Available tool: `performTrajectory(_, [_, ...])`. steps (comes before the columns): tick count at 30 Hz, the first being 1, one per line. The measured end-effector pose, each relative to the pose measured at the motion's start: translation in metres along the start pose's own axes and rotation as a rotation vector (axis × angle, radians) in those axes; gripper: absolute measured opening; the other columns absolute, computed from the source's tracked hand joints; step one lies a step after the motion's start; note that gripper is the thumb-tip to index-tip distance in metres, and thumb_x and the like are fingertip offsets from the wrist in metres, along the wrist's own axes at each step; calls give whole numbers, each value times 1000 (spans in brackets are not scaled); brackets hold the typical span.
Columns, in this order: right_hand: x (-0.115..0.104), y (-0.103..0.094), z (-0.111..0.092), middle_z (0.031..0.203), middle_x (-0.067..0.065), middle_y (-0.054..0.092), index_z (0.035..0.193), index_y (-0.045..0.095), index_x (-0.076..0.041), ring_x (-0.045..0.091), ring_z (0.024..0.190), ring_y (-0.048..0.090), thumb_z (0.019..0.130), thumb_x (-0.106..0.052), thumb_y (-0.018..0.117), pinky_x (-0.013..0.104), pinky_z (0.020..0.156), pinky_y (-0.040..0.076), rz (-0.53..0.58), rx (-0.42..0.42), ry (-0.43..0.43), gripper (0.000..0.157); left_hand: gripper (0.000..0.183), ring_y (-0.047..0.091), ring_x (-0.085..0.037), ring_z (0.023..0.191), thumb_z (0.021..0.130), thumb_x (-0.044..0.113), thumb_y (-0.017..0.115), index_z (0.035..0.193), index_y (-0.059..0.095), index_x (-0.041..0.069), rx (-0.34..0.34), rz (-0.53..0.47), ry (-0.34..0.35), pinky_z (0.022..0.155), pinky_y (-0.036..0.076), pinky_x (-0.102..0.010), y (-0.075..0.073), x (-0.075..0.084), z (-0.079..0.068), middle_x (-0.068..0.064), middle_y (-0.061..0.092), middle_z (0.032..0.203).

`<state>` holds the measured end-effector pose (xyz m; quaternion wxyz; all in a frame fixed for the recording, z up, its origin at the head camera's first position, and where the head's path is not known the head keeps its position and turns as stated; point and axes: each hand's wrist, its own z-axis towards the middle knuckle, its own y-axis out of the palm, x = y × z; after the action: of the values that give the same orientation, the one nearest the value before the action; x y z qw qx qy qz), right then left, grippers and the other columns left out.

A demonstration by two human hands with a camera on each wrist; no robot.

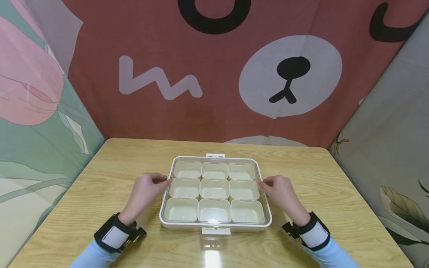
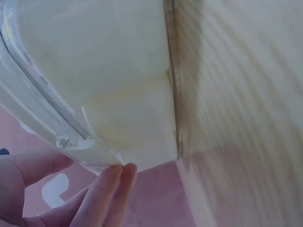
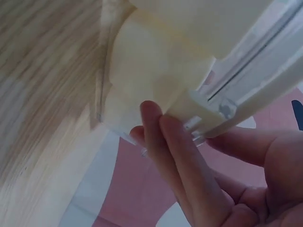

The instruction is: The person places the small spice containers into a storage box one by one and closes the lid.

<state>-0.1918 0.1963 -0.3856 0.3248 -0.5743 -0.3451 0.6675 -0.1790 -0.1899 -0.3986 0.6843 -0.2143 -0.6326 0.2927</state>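
Note:
A pale cream storage box [image 1: 182,227] sits on the table, covered by a clear lid with a white rim [image 1: 248,224]. Through the lid show several small square cups [image 1: 214,190] in rows, with nothing visible in them. My left hand [image 1: 146,190] pinches the box's left edge, thumb on the lid rim and fingertips against the side. At the right edge my right hand [image 1: 281,191] does the same; in the right wrist view its fingertips touch a side clip [image 3: 187,111]. White clips stick outward at the front [image 1: 216,231] and the back [image 1: 215,155].
The box stands mid-table on a light wood tabletop [image 1: 117,178]. Behind the far table edge hangs a reddish-brown cloth [image 1: 161,123] with a cartoon face. Patterned cloths hang on the left [image 1: 30,149] and right [image 1: 375,149]. Both wrists carry black straps with small cameras.

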Motion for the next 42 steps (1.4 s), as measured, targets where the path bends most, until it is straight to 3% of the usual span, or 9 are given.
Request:
performTrajectory(8, [3,1,0,76,11,71,89,73,3,12,60,58,89,-21,64,25,51,44,-4,2,-9,25,27,63,-15,78,84,25,70,100,71,4,-24,-52,-28,64,49,-25,1,-5,3,-10,71,93])
performTrajectory(13, [4,1,2,77,10,71,92,72,3,13,62,60,90,-21,63,26,53,46,-21,-18,-29,26,27,66,-21,81,87,22,66,103,68,1,-34,12,32,65,52,-29,-1,-2,1,-14,70,97])
performTrajectory(17, [-1,-2,4,81,14,70,99,69,5,20,66,63,89,-24,64,33,56,49,-120,-16,-57,31,25,66,-27,86,87,14,65,105,65,-3,33,143,190,68,56,-35,5,7,-6,-19,66,98])
performTrajectory(22, [-15,-3,15,99,24,68,109,64,7,35,83,67,82,-21,72,45,68,54,-249,84,-194,40,29,61,-27,92,76,7,76,103,67,0,156,318,502,74,55,-35,19,21,-22,-15,63,100])
performTrajectory(25, [-25,-1,28,101,22,69,109,66,5,30,80,68,82,-17,73,41,67,55,-278,94,-302,35,27,59,-24,94,73,6,78,98,69,4,167,318,671,78,53,-34,27,28,-30,-10,63,100])
performTrajectory(28, [-36,-1,41,101,18,70,107,69,1,25,74,67,84,-17,70,37,63,54,-315,64,-349,29,22,59,-21,94,73,7,77,94,70,6,161,274,806,79,52,-32,35,34,-36,-5,63,97])
performTrajectory(31, [-44,-2,53,98,15,71,106,70,-2,21,67,66,85,-18,70,35,59,53,-358,29,-359,26,19,59,-17,93,73,7,77,91,71,8,146,232,895,78,51,-30,43,36,-40,-3,64,95])
performTrajectory(38, [-61,2,82,106,11,71,110,70,-4,24,92,68,85,-10,68,36,80,54,-328,-187,-520,26,19,58,-11,91,74,13,77,92,72,11,93,180,1017,79,49,-24,53,42,-51,2,64,95])
performTrajectory(42, [-69,8,98,109,10,70,113,69,-6,22,97,67,86,-8,67,34,84,53,-327,-292,-612,28,18,56,-9,91,77,19,76,94,72,15,33,195,1083,80,46,-22,59,48,-56,6,63,95])
